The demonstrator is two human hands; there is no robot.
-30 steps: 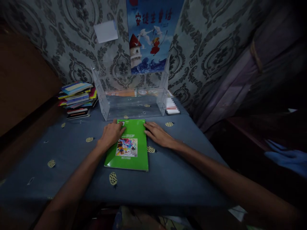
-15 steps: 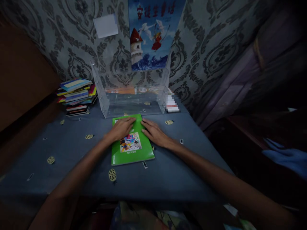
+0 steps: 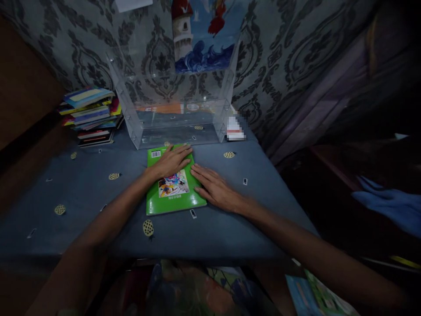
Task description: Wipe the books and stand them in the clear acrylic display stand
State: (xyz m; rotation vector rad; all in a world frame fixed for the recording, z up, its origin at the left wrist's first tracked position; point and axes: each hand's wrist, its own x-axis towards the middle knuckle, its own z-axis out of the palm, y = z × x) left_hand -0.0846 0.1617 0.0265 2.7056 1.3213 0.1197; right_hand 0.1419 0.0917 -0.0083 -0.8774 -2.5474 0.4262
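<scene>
A green book (image 3: 171, 202) with a colourful picture and a barcode lies flat on the blue patterned tablecloth (image 3: 125, 232). Across its upper part rests my left hand (image 3: 170, 161), palm down, fingers spread and pointing right. My right hand (image 3: 215, 186) lies at the book's right edge, its fingertips on the cover and its fingers stretched out. Neither hand is wrapped round anything. Just behind the book stands a clear plastic rack (image 3: 179, 118).
At the back left is an untidy stack of books (image 3: 94, 116). A white item, partly pixelated, sits right of the rack. A poster (image 3: 204, 55) hangs on the patterned wall. Blue cloth (image 3: 388, 206) and more books (image 3: 315, 294) are at the right, off the table.
The view has tilted down. My right hand has slid down along the book's right edge, and my left hand's fingers have spread, uncovering the barcode.
</scene>
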